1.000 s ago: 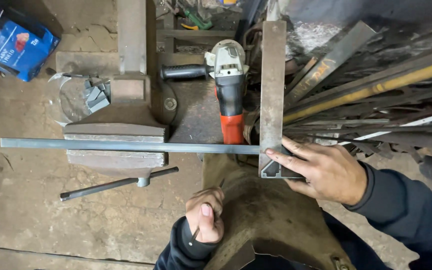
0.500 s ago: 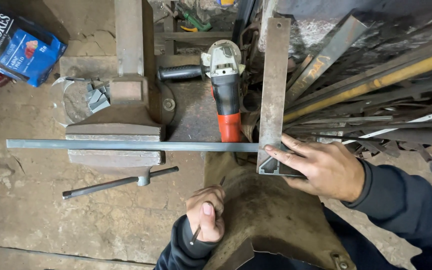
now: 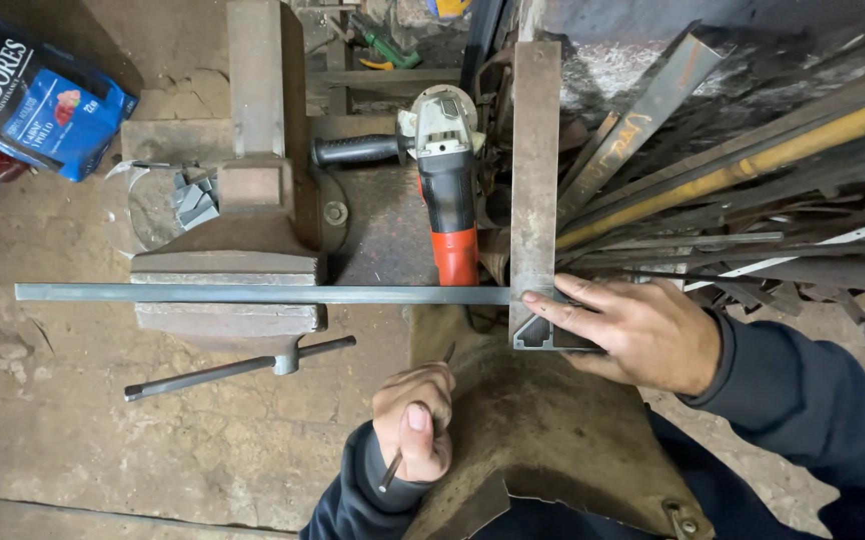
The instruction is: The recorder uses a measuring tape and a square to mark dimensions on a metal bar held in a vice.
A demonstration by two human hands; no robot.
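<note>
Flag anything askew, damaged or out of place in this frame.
Nothing stands out. The long bar sits level in the bench vise; the right hand presses the steel square against its end, and the left hand holds a thin scriber. The angle grinder lies flat behind. The scrap bars are merely piled.

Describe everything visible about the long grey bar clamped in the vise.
The long grey bar is a thin, straight metal strip, dull and unpainted. It lies level across the frame, gripped between the jaws of the rusty vise, its left end jutting free. Its right end meets the upright metal square, where the right hand presses down.
</note>
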